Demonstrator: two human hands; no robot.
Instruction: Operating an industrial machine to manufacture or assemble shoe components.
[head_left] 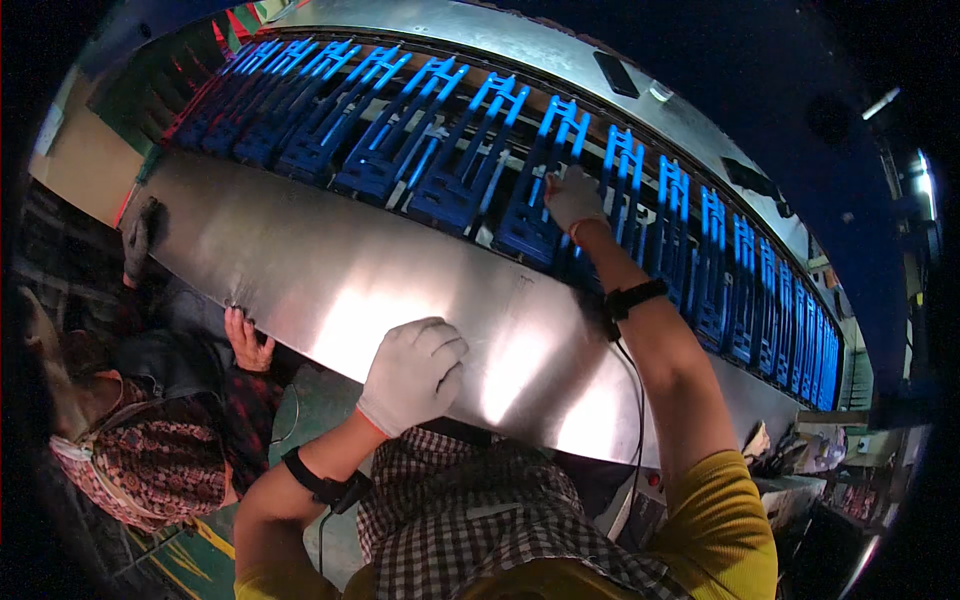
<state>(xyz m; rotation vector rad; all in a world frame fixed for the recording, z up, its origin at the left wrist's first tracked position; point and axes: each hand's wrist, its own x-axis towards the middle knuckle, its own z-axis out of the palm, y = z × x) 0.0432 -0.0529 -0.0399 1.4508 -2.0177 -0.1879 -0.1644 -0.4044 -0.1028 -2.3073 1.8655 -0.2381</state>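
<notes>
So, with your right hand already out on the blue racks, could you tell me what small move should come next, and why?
Probably close the right hand on the blue rack beneath it. That gloved hand already lies on the rack's top, arm stretched across the steel ledge, while the left hand rests on that ledge, seemingly as a brace. Whether the fingers already grip cannot be told.

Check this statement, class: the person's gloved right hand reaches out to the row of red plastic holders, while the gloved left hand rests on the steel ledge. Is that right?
Not quite. The head view shows that the plastic holders are blue, not red. The rest stands: the gloved right hand reaches out to that row, and the gloved left hand rests on the steel ledge.
</notes>
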